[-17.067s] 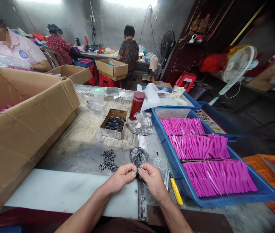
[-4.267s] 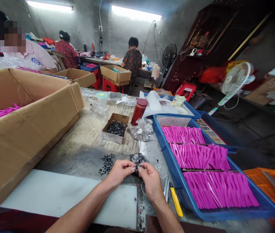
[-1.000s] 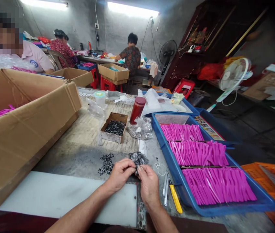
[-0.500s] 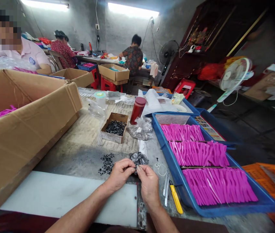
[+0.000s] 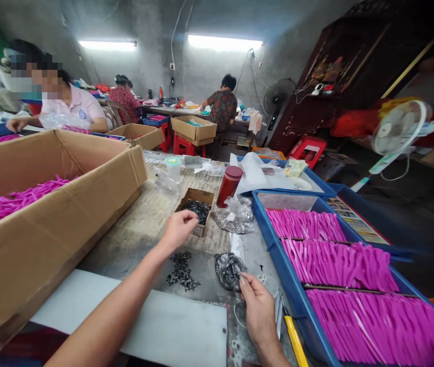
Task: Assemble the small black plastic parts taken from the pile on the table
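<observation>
My left hand [image 5: 179, 228] reaches forward over the table, fingers pinched together just at the near edge of a small cardboard box [image 5: 197, 209] of black metal parts. What the pinch holds is too small to make out. My right hand [image 5: 257, 304] stays near me, fingers closed beside a crumpled dark plastic bag [image 5: 229, 269]; a thin white loop of cord [image 5: 239, 311] runs by it. A loose heap of small black parts [image 5: 181, 271] lies between the hands.
A large open carton [image 5: 59, 204] with pink pieces fills the left. A blue tray [image 5: 278, 255] of pink strips lies at the right, a yellow-handled tool [image 5: 296, 346] beside it. A red flask [image 5: 229, 186] and clear bags stand behind. Other people sit at tables beyond.
The hands were pinched together near the dark bag. My left hand has left the right and reached forward to the small box. The view has lifted and shifted.
</observation>
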Motion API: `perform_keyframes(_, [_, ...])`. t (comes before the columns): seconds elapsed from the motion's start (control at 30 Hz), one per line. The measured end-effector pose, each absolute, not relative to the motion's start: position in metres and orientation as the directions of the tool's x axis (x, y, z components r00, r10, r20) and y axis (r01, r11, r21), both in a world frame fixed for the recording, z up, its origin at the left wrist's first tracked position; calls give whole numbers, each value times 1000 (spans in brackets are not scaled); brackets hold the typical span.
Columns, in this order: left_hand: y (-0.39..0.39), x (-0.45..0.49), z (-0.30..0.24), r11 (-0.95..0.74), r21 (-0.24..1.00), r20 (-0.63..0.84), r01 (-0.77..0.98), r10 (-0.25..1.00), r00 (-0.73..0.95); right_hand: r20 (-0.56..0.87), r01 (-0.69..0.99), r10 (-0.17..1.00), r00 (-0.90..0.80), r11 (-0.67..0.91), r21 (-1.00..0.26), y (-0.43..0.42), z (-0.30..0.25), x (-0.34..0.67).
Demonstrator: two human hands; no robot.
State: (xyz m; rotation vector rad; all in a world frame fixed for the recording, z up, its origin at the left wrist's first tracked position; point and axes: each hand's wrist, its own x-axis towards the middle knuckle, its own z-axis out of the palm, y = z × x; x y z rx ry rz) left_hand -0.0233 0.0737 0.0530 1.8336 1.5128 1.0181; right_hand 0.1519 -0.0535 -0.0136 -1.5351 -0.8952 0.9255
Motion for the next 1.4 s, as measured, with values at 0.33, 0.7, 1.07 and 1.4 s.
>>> perform_keyframes(0.33, [74, -33, 51, -426, 500, 242, 754, 905, 350, -110, 117, 924, 365, -162, -980, -56, -17, 159])
perform_keyframes(0.7, [17, -39, 19, -445, 261, -242, 857, 829, 504, -113, 99, 934, 339, -155, -983, -54, -18, 159])
perform_keyframes(1.07, [7, -28, 22, -435, 186, -235, 881, 851, 470, -47, 164, 933, 356, -112, -980, -50, -12, 164])
perform_keyframes(1.4, [12, -30, 19, -436, 192, -245, 879, 846, 473, 88, 850, 995, -40, 80, -521, -28, 4, 163])
